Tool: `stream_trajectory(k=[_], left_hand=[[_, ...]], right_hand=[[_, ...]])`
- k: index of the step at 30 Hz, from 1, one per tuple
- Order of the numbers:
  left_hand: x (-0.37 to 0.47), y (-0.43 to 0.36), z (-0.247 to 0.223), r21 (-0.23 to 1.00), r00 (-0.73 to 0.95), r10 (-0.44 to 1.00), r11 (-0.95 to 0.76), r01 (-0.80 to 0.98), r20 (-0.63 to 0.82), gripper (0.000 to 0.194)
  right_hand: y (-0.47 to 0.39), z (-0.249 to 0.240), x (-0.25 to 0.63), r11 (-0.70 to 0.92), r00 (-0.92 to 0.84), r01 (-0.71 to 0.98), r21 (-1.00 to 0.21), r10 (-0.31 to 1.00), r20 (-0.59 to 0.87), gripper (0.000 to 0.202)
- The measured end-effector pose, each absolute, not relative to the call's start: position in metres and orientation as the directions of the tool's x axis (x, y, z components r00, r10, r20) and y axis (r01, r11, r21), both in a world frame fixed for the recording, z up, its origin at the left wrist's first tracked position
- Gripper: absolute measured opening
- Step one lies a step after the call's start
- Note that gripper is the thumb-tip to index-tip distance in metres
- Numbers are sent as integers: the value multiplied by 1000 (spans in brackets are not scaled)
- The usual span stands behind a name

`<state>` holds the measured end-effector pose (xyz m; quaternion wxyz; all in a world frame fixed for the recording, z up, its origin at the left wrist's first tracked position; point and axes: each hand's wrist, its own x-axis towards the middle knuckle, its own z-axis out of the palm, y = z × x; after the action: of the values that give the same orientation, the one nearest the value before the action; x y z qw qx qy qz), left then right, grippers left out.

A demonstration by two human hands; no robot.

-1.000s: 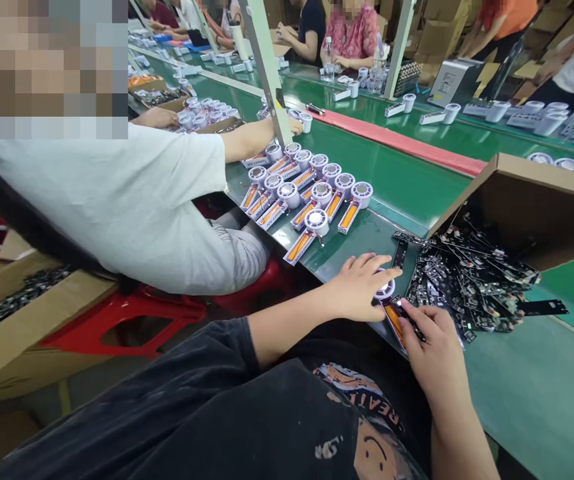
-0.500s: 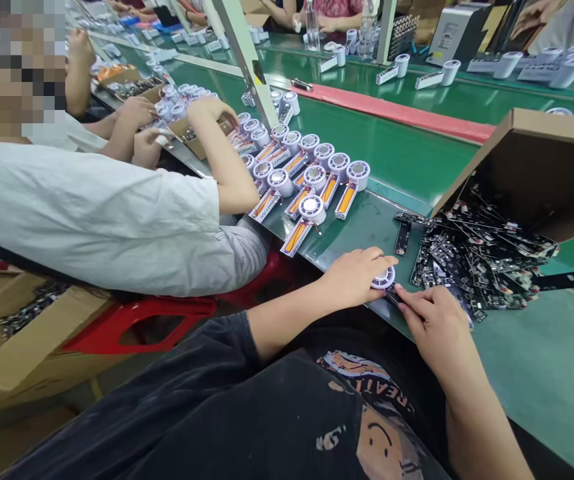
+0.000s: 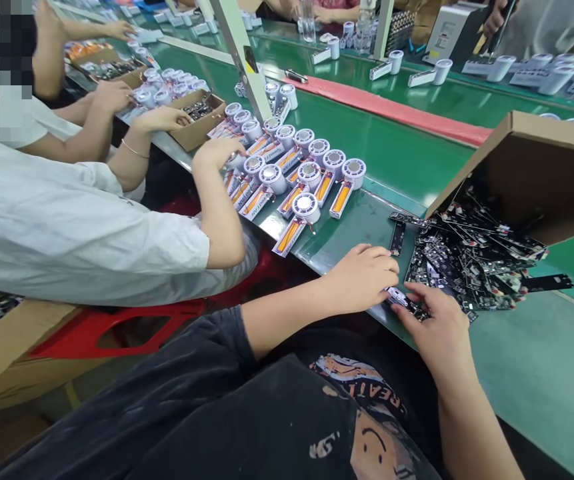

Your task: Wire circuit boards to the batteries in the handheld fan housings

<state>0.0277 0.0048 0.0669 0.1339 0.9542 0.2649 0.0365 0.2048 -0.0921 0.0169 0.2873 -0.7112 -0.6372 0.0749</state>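
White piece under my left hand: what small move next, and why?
I'd probably ease the left hand back slightly while the right hand steadies the black board: the left fingers hide part of the white piece, so the fit can't be seen.

"SpeedFAN" printed in dark letters along white sides of handheld fan handles (image 3: 254, 203), laid in rows left of open cardboard box (image 3: 561, 143); wording partly hidden or cut short on several. "CREATI" read in pale capitals on black T-shirt (image 3: 377, 395), worn below and left of box, further letters lost in folds. Lettering on label of grey metal case (image 3: 453, 35), above box across green line, too small to be read. Yellow-and-black sticker (image 3: 251, 65) borne by upright post, far left of box, wording not legible.
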Motion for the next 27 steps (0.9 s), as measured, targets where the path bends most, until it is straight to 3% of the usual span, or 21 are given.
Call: stream_trajectory(k=[4, 8, 12, 16, 20, 27], left_hand=[[34, 7, 70, 289, 861, 505, -818, 498, -54, 14], [35, 7, 72, 296, 867, 493, -818, 492, -80, 11], [32, 12, 65, 434, 885, 465, -793, 428, -23, 12], [29, 16, 58, 532, 895, 444, -770, 352, 50, 25], [31, 13, 57, 502, 891, 454, -773, 388, 11, 17], [35, 5, 59, 445, 845, 532, -746, 496, -50, 17]], right_hand=[[-109, 9, 209, 20, 187, 839, -544, 928, 323, 38], [-124, 6, 216, -15, 218, 819, -573, 933, 288, 33], [-125, 11, 218, -54, 215, 852, -521, 943, 254, 31], [-118, 15, 219, -23, 165, 853, -522, 960, 228, 33], [-113, 13, 219, -30, 177, 829, -558, 962, 210, 40], [-127, 15, 220, -45, 197, 872, -487, 944, 265, 43]])
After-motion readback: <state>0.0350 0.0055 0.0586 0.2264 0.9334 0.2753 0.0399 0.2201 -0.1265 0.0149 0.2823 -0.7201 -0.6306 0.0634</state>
